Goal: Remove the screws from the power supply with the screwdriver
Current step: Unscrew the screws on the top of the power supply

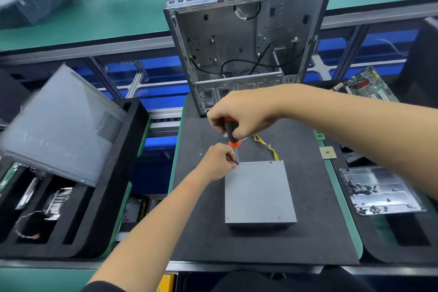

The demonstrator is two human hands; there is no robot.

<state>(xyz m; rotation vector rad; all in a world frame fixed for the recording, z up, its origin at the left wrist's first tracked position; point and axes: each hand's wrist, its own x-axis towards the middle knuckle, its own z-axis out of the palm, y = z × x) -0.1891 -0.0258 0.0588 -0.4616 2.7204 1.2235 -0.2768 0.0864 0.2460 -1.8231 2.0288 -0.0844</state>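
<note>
screwdriver (231, 134) gripped by right hand (241, 114) | left hand (216, 162) pinches shaft, hiding corner screw of power supply (259, 193)

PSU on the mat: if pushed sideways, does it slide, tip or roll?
The power supply is a low, flat-sided metal box lying on its broad face, so it probably won't tip or roll. The dark mat looks textured, so it likely resists sliding. Its yellow wires look floppy and would probably trail behind.

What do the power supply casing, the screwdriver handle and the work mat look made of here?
Power supply: likely sheet metal, matte grey, with crisp folded edges.
Screwdriver handle: probably plastic or rubber, orange and black, slightly glossy.
Work mat: dark, dull, speckled surface; foam or rubber, hard to say.
</note>
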